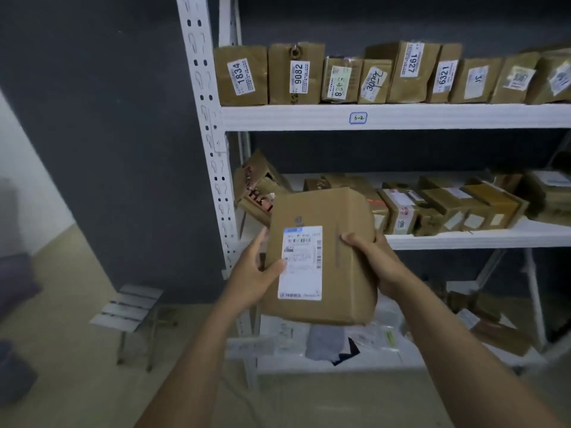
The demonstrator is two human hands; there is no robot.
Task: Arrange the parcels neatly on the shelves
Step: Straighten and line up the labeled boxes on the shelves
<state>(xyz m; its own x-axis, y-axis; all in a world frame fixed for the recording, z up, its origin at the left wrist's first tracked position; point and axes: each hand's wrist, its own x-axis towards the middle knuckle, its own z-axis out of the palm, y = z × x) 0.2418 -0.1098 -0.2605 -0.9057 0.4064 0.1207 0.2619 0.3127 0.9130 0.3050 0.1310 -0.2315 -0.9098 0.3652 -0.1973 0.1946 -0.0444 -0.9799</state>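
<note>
Facing the camera with its white label (301,264), the brown parcel (340,273) is held in front of the left end of the middle shelf (463,239), with its long axis near-vertical. The left hand (250,273) and right hand (377,261) grip its side edges, fingers (258,242) wrapped behind and thumbs in front. The upper shelf (401,117) carries an upright row of numbered parcels (296,74). The bottom shelf (386,362) holds what appear to be plastic mailers. The wall (108,118) behind is dark.

One head-worn camera looks forward and slightly down, close to the white metal shelving rack (401,117), whose left upright stands near the frame's middle.
</note>
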